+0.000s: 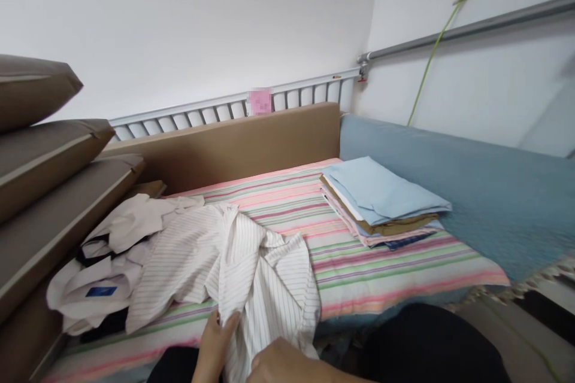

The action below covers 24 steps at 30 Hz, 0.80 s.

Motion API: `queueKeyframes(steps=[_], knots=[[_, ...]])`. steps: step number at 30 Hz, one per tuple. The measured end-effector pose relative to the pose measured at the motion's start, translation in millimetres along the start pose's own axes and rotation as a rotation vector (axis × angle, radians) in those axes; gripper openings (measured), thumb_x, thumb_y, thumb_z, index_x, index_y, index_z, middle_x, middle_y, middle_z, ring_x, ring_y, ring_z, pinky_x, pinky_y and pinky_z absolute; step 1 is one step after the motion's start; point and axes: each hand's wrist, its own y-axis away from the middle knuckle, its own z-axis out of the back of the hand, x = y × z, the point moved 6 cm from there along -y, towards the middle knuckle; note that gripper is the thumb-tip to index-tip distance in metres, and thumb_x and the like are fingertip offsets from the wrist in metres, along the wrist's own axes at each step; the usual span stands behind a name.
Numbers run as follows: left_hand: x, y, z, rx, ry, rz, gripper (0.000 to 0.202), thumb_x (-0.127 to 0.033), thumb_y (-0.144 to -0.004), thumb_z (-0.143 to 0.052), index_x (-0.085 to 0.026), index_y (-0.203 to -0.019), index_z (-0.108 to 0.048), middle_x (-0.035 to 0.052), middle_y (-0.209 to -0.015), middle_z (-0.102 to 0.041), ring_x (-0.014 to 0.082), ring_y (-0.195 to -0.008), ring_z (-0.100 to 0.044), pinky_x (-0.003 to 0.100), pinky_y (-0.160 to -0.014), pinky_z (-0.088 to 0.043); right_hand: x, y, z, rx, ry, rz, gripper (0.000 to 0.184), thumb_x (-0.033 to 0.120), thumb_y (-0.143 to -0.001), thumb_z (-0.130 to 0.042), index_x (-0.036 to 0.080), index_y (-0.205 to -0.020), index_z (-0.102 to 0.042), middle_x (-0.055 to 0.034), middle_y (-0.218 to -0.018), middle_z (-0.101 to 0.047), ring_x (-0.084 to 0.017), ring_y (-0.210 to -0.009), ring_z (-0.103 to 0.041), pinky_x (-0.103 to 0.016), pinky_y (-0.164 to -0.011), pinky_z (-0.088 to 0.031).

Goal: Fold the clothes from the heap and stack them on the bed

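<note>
Gripping a white pin-striped cotton shirt [251, 275]; both my hands are cut off at the view's lower edge.
My left hand [214, 344] pinches its edge; my right hand [283, 365] touches the cloth, grip unreadable. The shirt sprawls just ahead on the pink-green striped bedsheet [381, 269].

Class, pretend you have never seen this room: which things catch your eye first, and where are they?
A white striped shirt lies crumpled on the near part of the bright striped sheet, the left hand pinching it, the right hand against it. To the right sits a neat folded stack, pale blue on top. Brown cushions pile at the left edge.
</note>
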Motion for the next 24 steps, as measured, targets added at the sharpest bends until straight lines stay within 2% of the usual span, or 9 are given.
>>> queueKeyframes(steps=[2, 4, 8, 10, 12, 15, 18, 21, 24], knots=[[3, -4, -5.1, 0.083, -0.026, -0.049, 0.042, -0.044, -0.063, -0.059, -0.011, -0.088, -0.067, 0.0149, -0.093, -0.071, 0.0335, -0.099, -0.061, 0.041, -0.090, -0.044, -6, 7, 2, 0.035, -0.108, -0.048, 0.019, 0.024, -0.081, -0.056, 0.031, -0.093, -0.069, 0.0086, -0.083, -0.071, -0.008, -0.068, -0.061, -0.018, -0.051, -0.032], [5, -6, -3.3, 0.111, 0.026, -0.061, 0.039, -0.045, -0.068, -0.054, -0.013, -0.085, -0.068, 0.0122, -0.091, -0.072, 0.0330, -0.100, -0.061, 0.041, -0.090, -0.044, -22, 21, 15, -0.023, -0.211, -0.165, 0.019, 0.027, -0.080, -0.057, 0.029, -0.094, -0.069, 0.0065, -0.084, -0.071, -0.010, -0.071, -0.062, -0.017, -0.055, -0.034], [11, -6, 8.6, 0.081, 0.141, -0.029, 0.045, -0.050, -0.069, -0.055, -0.013, -0.090, -0.069, 0.0103, -0.095, -0.072, 0.0328, -0.103, -0.059, 0.040, -0.091, -0.043, -88, 80, 66, -0.445, -0.142, -0.739, 0.030, 0.033, -0.086, -0.045, 0.017, -0.075, -0.067, -0.0029, -0.073, -0.069, -0.014, -0.068, -0.060, -0.022, -0.058, -0.035], [12, -5, 12.6, 0.049, 0.171, -0.029, 0.047, -0.050, -0.064, -0.060, -0.012, -0.091, -0.069, 0.0113, -0.097, -0.072, 0.0332, -0.104, -0.059, 0.040, -0.093, -0.042, -117, 108, 79, -0.548, -0.061, -0.973, 0.030, 0.035, -0.087, -0.043, 0.016, -0.074, -0.062, -0.0053, -0.069, -0.067, -0.016, -0.066, -0.059, -0.024, -0.058, -0.034], [11, -4, 12.9, 0.016, 0.210, -0.008, 0.051, -0.049, -0.058, -0.066, -0.012, -0.092, -0.067, 0.0126, -0.098, -0.071, 0.0329, -0.103, -0.059, 0.040, -0.092, -0.043, -139, 121, 77, -0.563, -0.084, -1.109, 0.029, 0.039, -0.086, -0.045, 0.016, -0.076, -0.059, -0.0066, -0.068, -0.067, -0.016, -0.063, -0.060, -0.024, -0.056, -0.035], [8, -5, 7.1, -0.016, 0.270, 0.106, 0.058, -0.048, -0.053, -0.072, -0.011, -0.098, -0.064, 0.0147, -0.101, -0.069, 0.0312, -0.101, -0.061, 0.039, -0.088, -0.046, -153, 115, 60, -0.508, -0.255, -1.190, 0.036, 0.047, -0.086, -0.042, 0.016, -0.078, -0.057, -0.0062, -0.062, -0.065, -0.015, -0.050, -0.059, -0.024, -0.049, -0.035], [-1, -9, 1.5, -0.022, 0.289, 0.177, 0.058, -0.049, -0.059, -0.070, -0.010, -0.101, -0.062, 0.0167, -0.106, -0.067, 0.0299, -0.105, -0.060, 0.038, -0.089, -0.046, -152, 98, 49, -0.454, -0.398, -1.169, 0.034, 0.045, -0.085, -0.042, 0.015, -0.077, -0.057, -0.0044, -0.056, -0.062, -0.015, -0.041, -0.055, -0.024, -0.045, -0.036], [-10, -14, -0.3, 0.004, 0.291, 0.170, 0.051, -0.047, -0.057, -0.072, -0.008, -0.090, -0.065, 0.0179, -0.094, -0.070, 0.0322, -0.097, -0.063, 0.040, -0.086, -0.048, -148, 89, 47, -0.480, -0.461, -1.129, 0.026, 0.034, -0.083, -0.044, 0.016, -0.071, -0.057, -0.0030, -0.054, -0.060, -0.014, -0.044, -0.056, -0.024, -0.048, -0.038], [-17, -14, 3.8, 0.040, 0.309, 0.140, 0.047, -0.043, -0.053, -0.075, -0.008, -0.083, -0.067, 0.0163, -0.083, -0.071, 0.0334, -0.089, -0.065, 0.039, -0.079, -0.050, -146, 94, 48, -0.552, -0.537, -1.103, 0.028, 0.034, -0.085, -0.041, 0.017, -0.073, -0.059, -0.0039, -0.061, -0.064, -0.015, -0.056, -0.061, -0.023, -0.053, -0.043]])
